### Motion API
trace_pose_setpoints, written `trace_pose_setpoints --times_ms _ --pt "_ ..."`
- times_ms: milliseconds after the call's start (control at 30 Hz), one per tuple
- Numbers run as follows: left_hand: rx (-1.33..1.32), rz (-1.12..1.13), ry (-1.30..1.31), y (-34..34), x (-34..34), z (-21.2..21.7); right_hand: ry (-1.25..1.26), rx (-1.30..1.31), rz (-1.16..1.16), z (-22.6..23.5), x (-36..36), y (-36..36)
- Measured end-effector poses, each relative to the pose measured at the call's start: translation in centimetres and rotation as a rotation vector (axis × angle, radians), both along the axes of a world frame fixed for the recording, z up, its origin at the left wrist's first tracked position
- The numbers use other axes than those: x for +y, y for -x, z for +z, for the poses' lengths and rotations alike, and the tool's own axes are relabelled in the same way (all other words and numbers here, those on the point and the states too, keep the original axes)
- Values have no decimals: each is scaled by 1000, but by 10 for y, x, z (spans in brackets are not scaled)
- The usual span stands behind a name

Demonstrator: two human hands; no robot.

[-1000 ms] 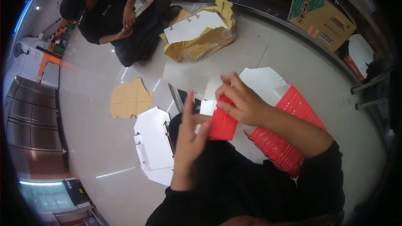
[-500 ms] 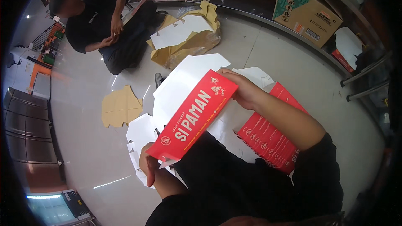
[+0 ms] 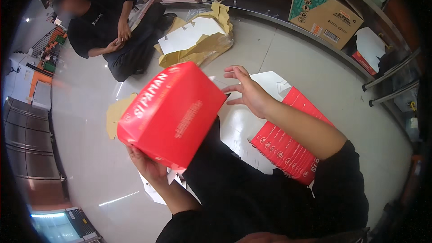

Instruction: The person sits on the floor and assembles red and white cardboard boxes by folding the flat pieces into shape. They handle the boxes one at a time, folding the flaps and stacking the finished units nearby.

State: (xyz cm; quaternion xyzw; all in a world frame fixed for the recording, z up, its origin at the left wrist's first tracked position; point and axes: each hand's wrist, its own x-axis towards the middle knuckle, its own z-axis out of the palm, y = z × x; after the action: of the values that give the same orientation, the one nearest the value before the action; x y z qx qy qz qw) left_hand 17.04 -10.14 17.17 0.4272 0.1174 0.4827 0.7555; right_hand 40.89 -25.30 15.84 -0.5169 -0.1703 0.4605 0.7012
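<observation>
Moderate indoor light leaves the floor (image 3: 252, 54) grey and glossy — a dotted streak of glare crosses its left side. A lamp strip (image 3: 48, 215) glows beyond its near-left corner. The red box's (image 3: 180, 117) small print is soft. Along the far edge, the ledge (image 3: 270, 17) bows — black rims the view.

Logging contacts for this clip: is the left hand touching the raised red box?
Touching: the head view shows the left hand meeting the red box along its lower left edge.
</observation>
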Motion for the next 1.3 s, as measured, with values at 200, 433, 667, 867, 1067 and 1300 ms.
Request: trace_pose_setpoints --times_ms 200,433,667,867,1067,1300 --pt "-154 -33 178 -7 -9 -2 -138 -552 -33 -10 4 4" --pt "527 156 -339 -40 -52 -7 -362 -1134 88 8 2 24" --pt "1157 -307 -345 -68 -87 2 -120 -905 350 -2 1 31" --pt "925 -406 -696 -64 -78 -18 -120 -708 136 -1 -2 26" --pt "1136 -457 -381 -61 -75 0 -6 -407 61 5 1 10" --pt "688 -16 -54 -50 -48 -21 -229 -844 182 6 -1 23"
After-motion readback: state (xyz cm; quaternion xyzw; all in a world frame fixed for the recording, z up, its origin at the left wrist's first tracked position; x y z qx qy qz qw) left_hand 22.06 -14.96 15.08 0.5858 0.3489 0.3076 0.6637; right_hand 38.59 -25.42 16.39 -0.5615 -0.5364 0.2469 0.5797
